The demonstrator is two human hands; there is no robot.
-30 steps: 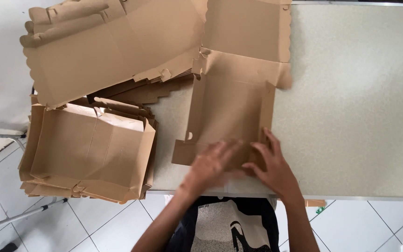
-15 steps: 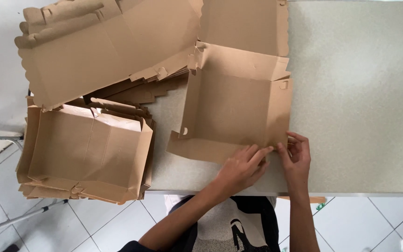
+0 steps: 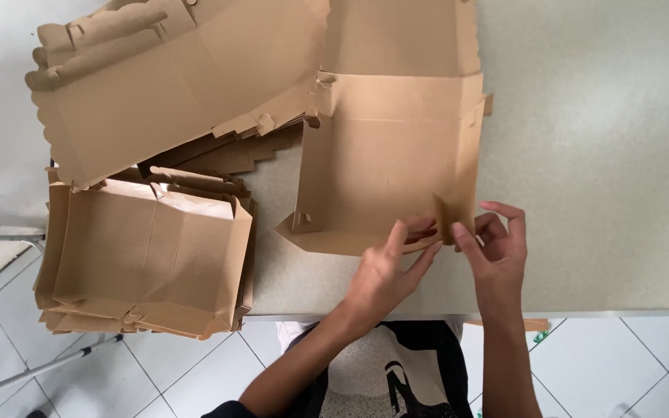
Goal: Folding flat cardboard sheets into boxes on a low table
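Observation:
A brown cardboard box blank (image 3: 385, 159) lies on the speckled table (image 3: 598, 155) with its side walls partly raised. My left hand (image 3: 389, 267) pinches the near edge of the box at its near right corner. My right hand (image 3: 497, 248) grips a small corner tab (image 3: 443, 218) of the same box, which stands upright between my fingers. Both hands meet at that corner, close to the table's near edge.
A pile of flat box blanks (image 3: 172, 85) covers the far left of the table. Several folded open boxes (image 3: 145, 251) are stacked at the near left, overhanging the edge. White floor tiles (image 3: 621, 364) show below the table.
The box's walls have been folded up. Both hands have moved from the near flap's middle to the near right corner, where the small tab now stands up.

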